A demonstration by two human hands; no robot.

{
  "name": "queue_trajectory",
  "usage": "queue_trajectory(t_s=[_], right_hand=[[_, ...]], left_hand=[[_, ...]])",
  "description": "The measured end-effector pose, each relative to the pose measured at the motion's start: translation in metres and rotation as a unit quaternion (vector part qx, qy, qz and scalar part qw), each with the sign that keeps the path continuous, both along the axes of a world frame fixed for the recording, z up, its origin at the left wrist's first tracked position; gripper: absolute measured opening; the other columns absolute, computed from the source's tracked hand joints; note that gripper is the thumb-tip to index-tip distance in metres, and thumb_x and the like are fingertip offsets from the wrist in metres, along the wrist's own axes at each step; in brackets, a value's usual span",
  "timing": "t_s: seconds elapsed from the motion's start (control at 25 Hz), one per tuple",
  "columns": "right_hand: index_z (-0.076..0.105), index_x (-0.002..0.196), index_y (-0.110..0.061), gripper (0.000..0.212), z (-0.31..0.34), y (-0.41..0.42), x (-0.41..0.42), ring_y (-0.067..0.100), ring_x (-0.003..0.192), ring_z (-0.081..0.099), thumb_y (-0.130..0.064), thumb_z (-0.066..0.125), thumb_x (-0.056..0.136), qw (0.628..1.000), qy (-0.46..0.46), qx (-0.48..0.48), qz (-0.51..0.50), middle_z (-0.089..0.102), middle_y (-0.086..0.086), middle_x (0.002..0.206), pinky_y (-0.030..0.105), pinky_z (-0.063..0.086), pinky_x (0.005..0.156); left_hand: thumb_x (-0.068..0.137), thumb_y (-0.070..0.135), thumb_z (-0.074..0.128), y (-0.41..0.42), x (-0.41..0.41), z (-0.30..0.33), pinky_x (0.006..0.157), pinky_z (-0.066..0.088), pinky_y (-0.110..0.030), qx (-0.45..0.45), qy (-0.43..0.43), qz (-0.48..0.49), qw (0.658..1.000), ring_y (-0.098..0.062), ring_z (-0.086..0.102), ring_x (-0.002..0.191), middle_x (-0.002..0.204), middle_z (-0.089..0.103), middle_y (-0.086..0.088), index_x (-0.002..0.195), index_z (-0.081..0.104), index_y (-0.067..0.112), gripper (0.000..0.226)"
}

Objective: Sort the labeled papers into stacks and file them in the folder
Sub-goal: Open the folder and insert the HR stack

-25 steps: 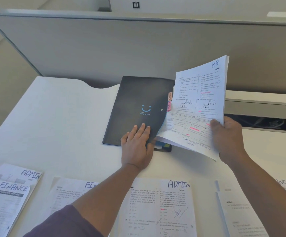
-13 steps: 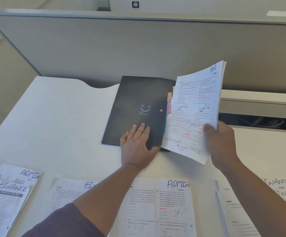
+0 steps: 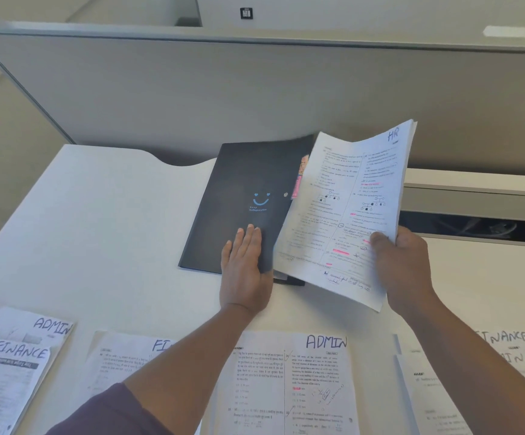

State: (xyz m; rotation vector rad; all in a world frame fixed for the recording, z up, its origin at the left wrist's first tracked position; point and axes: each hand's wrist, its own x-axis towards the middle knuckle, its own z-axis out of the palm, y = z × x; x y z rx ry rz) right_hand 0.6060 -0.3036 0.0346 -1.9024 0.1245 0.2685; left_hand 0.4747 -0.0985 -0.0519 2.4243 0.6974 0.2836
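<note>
The left hand (image 3: pixel 245 271) lies flat, fingers straight, on the black folder (image 3: pixel 245 202) at the worktop's (image 3: pixel 98 233) far side; the right hand (image 3: pixel 404 268) grips the HR stack (image 3: pixel 349 208), tilted up beside the folder's tabbed edge. Best to lift the cover first, then feed the sheets in squarely — corners catch easily. The folder's near corner is hidden, and it is probably closed — hard to tell.
</note>
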Motion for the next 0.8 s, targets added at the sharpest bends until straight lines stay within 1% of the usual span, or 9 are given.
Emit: queue_trajectory(t_s=[0.08, 0.16, 0.24, 0.32, 0.36, 0.44, 0.56, 0.64, 0.8], right_hand=[[0.068, 0.087, -0.015, 0.018, 0.011, 0.0, 0.005, 0.023, 0.078, 0.066, -0.015, 0.054, 0.1, 1.0, -0.015, -0.018, 0.01, 0.073, -0.008, 0.087, 0.033, 0.051, 0.07], [0.067, 0.087, -0.009, 0.018, 0.022, 0.0, 0.01, 0.022, 0.071, 0.063, -0.015, 0.054, 0.098, 0.998, -0.036, -0.044, 0.027, 0.073, -0.002, 0.082, 0.031, 0.048, 0.064], [0.068, 0.089, -0.008, 0.017, 0.031, 0.001, 0.014, 0.02, 0.069, 0.065, -0.015, 0.054, 0.097, 0.997, -0.039, -0.049, 0.047, 0.076, -0.002, 0.082, 0.03, 0.049, 0.063], [0.071, 0.091, -0.012, 0.018, 0.037, 0.005, 0.015, 0.017, 0.068, 0.069, -0.015, 0.055, 0.098, 0.997, -0.02, -0.033, 0.064, 0.078, -0.009, 0.082, 0.03, 0.053, 0.064], [0.072, 0.09, -0.014, 0.018, 0.039, 0.007, 0.016, 0.017, 0.069, 0.07, -0.014, 0.056, 0.098, 0.997, -0.009, -0.025, 0.071, 0.078, -0.011, 0.082, 0.031, 0.054, 0.066], [0.073, 0.09, -0.018, 0.02, 0.039, 0.013, 0.019, 0.017, 0.071, 0.073, -0.015, 0.056, 0.1, 0.996, 0.012, -0.024, 0.084, 0.078, -0.014, 0.081, 0.032, 0.057, 0.068], [0.073, 0.088, -0.019, 0.021, 0.037, 0.021, 0.028, 0.014, 0.068, 0.072, -0.015, 0.056, 0.101, 0.994, 0.02, -0.039, 0.101, 0.078, -0.011, 0.079, 0.026, 0.056, 0.057], [0.073, 0.086, -0.019, 0.022, 0.04, 0.023, 0.038, 0.012, 0.066, 0.071, -0.016, 0.056, 0.101, 0.994, 0.0, -0.047, 0.102, 0.077, -0.012, 0.08, 0.022, 0.053, 0.053], [0.073, 0.084, -0.019, 0.022, 0.039, 0.027, 0.051, 0.015, 0.068, 0.07, -0.015, 0.057, 0.099, 0.996, -0.019, -0.028, 0.086, 0.076, -0.014, 0.075, 0.028, 0.054, 0.066]], left_hand=[[0.102, 0.048, 0.026, -0.001, 0.0, 0.001, 0.126, -0.002, -0.022, -0.068, -0.049, 0.042, 0.996, -0.016, 0.019, 0.159, 0.169, 0.032, 0.0, 0.161, 0.035, 0.013, 0.069], [0.102, 0.054, 0.019, -0.001, -0.001, 0.0, 0.125, -0.002, -0.017, -0.103, -0.073, 0.055, 0.99, -0.012, 0.02, 0.158, 0.168, 0.035, 0.001, 0.16, 0.038, 0.014, 0.073], [0.105, 0.05, 0.021, 0.0, -0.002, 0.0, 0.122, -0.004, -0.011, -0.11, -0.081, 0.058, 0.989, -0.003, 0.019, 0.155, 0.167, 0.036, 0.001, 0.159, 0.04, 0.014, 0.067], [0.107, 0.043, 0.025, 0.0, -0.002, -0.001, 0.121, -0.005, -0.009, -0.11, -0.085, 0.059, 0.989, 0.005, 0.016, 0.149, 0.166, 0.037, 0.002, 0.159, 0.04, 0.014, 0.062], [0.107, 0.042, 0.026, -0.001, -0.003, 0.0, 0.121, -0.005, -0.009, -0.111, -0.086, 0.06, 0.988, 0.006, 0.016, 0.148, 0.166, 0.037, 0.003, 0.159, 0.04, 0.014, 0.061], [0.107, 0.04, 0.027, 0.0, -0.003, 0.0, 0.122, -0.003, -0.011, -0.114, -0.091, 0.062, 0.987, 0.002, 0.019, 0.151, 0.166, 0.038, 0.002, 0.159, 0.041, 0.014, 0.06], [0.107, 0.041, 0.028, 0.0, -0.002, 0.001, 0.123, -0.001, -0.015, -0.117, -0.088, 0.062, 0.987, -0.01, 0.023, 0.157, 0.165, 0.039, 0.001, 0.158, 0.042, 0.014, 0.059], [0.107, 0.041, 0.027, 0.0, -0.003, 0.002, 0.123, -0.001, -0.015, -0.117, -0.088, 0.057, 0.988, -0.012, 0.023, 0.157, 0.165, 0.04, 0.001, 0.158, 0.042, 0.014, 0.059], [0.107, 0.042, 0.027, 0.001, -0.002, 0.002, 0.126, 0.001, -0.021, -0.116, -0.083, 0.053, 0.988, -0.013, 0.022, 0.157, 0.165, 0.039, 0.001, 0.158, 0.042, 0.016, 0.059]])
